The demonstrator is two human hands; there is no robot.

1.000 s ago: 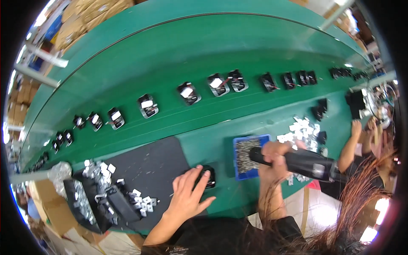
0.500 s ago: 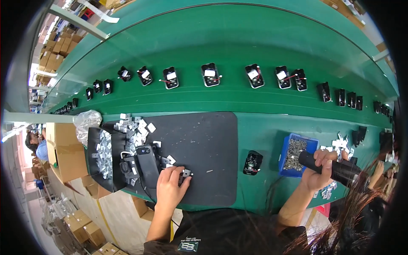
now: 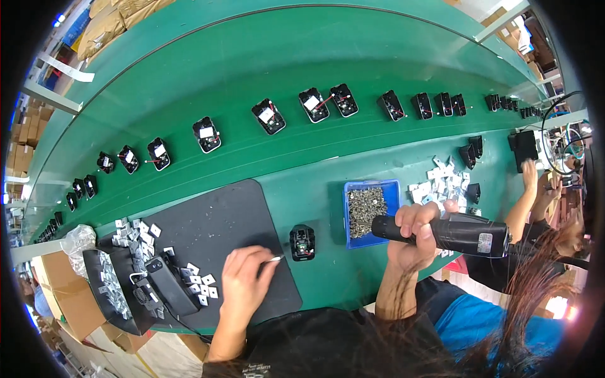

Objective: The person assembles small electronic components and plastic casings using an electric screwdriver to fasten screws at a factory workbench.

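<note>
My left hand point(image 3: 246, 277) is over the right part of the dark mat point(image 3: 227, 214), thumb and fingertips pinched on a small metal plate point(image 3: 276, 258), which shows only as a bright edge. Just right of it, a black plastic housing point(image 3: 302, 243) lies open side up on the green bench, apart from my hand. My right hand point(image 3: 413, 236) is wrapped round a black power screwdriver point(image 3: 463, 235), held level above the bench with its narrower end toward the left. That end overlaps the corner of a blue bin point(image 3: 347, 233) of small metal screws point(image 3: 367, 211).
Several black housings with white labels and red wires line the green belt point(image 3: 242, 151) beyond. Square metal plates point(image 3: 135, 242) lie heaped beside a black box point(image 3: 150, 286) and a black tray point(image 3: 94, 268). More plates point(image 3: 441, 183) lie right of the bin. A co-worker's arm point(image 3: 526, 195) reaches in at right.
My view has swung right. My left hand has moved right from beside the plates toward the black housing, carrying the small plate. The screwdriver is still in my right hand.
</note>
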